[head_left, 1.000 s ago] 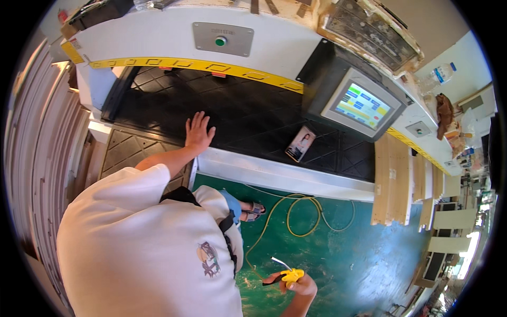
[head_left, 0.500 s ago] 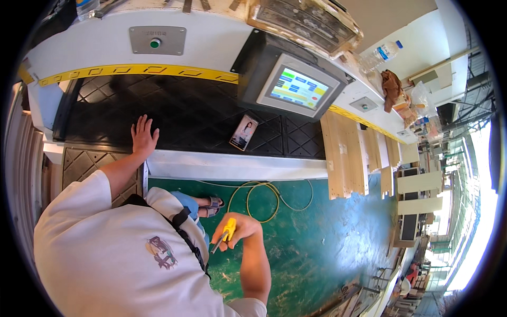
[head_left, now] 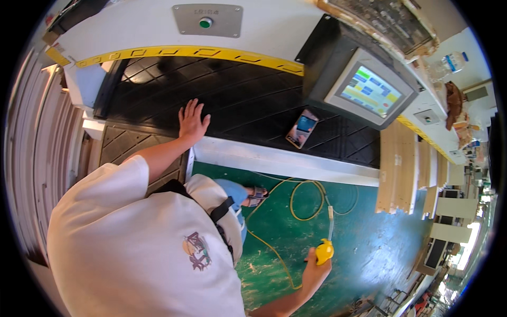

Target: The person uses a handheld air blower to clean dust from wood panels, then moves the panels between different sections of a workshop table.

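Observation:
My left hand point(head_left: 193, 122) lies flat with fingers spread on the black belt-like surface point(head_left: 232, 100), close to its front edge. Over the green floor, my right hand point(head_left: 316, 266) is closed around a yellow air blow gun point(head_left: 324, 252). Its thin, light-coloured nozzle point(head_left: 331, 224) points away from me. A yellow hose point(head_left: 271, 248) runs across the floor toward my right wrist; where it joins the blow gun is hidden. To the right of my left hand, a phone point(head_left: 302, 129) with a lit screen rests on the black surface.
Beyond the phone, a control screen point(head_left: 369, 91) juts from the white machine beam, which carries a green button point(head_left: 205, 22). Wooden boards point(head_left: 396, 169) stack at the right. A white rail point(head_left: 285, 162) edges the black surface. Long panels point(head_left: 45, 158) stand at the far left.
My right hand has moved right and nearer me, and the blow gun's nozzle has swung from pointing back toward me to pointing away. The phone's screen picture differs. My left hand stays flat.

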A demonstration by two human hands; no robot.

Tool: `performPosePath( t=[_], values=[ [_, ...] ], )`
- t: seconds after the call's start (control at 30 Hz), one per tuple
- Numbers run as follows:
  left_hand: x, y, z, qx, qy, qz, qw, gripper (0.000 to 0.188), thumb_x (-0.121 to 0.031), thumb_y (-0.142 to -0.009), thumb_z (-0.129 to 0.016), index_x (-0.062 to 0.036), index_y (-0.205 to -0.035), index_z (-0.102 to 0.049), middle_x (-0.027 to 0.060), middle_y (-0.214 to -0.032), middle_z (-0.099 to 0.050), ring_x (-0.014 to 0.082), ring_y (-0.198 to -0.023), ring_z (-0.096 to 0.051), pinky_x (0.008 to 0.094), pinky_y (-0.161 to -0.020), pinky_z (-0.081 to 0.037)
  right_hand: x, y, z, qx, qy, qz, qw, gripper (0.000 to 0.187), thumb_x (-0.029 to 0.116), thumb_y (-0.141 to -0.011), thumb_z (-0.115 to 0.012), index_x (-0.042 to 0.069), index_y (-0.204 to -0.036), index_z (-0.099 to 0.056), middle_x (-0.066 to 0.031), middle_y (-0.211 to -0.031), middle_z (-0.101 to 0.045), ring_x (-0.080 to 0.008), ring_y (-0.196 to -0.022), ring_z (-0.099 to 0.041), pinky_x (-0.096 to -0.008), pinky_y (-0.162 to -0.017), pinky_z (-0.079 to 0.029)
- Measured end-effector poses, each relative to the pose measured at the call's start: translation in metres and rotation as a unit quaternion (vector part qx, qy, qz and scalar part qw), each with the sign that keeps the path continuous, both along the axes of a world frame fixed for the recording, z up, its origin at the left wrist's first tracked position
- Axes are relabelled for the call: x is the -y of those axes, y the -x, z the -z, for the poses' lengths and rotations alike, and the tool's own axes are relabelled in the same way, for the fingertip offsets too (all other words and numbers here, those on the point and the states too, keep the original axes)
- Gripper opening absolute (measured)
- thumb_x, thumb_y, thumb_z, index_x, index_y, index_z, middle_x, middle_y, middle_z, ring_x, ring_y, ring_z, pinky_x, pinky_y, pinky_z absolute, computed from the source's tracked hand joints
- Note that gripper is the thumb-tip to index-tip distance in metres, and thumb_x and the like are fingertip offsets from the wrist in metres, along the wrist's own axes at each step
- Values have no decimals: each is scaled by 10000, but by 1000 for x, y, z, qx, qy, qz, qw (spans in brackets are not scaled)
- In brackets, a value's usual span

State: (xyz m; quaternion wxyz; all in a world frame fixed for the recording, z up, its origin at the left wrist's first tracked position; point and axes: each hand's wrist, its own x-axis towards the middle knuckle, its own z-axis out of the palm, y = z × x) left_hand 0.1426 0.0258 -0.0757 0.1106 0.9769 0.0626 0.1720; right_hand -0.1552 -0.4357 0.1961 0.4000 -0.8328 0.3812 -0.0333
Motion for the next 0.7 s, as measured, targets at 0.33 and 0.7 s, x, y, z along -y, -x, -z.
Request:
performPosePath(
  t=[0.33,0.7],
  values=[
    [20,-71,-12,59,5,184,981,514,-333,-951,-709,-72,-1374,-578,149,-1450,-559,343,-1382,-494,510,-1162,-363,-51,24,90,-206,-122,-187,953,316,250,-975,-747,-30,-1116,-703,-179,-774,-663,-243,-662,-596,-391,-636,-485],
    [45,-323,5,43,-27,210,976,519,-479,-980,-627,-57,-1282,-657,196,-1291,-669,412,-1199,-619,539,-1008,-493,-70,104,100,-398,-264,-95,873,301,261,-958,-753,-20,-1054,-703,-58,-845,-705,-146,-753,-627,-327,-685,-498]
  ],
)
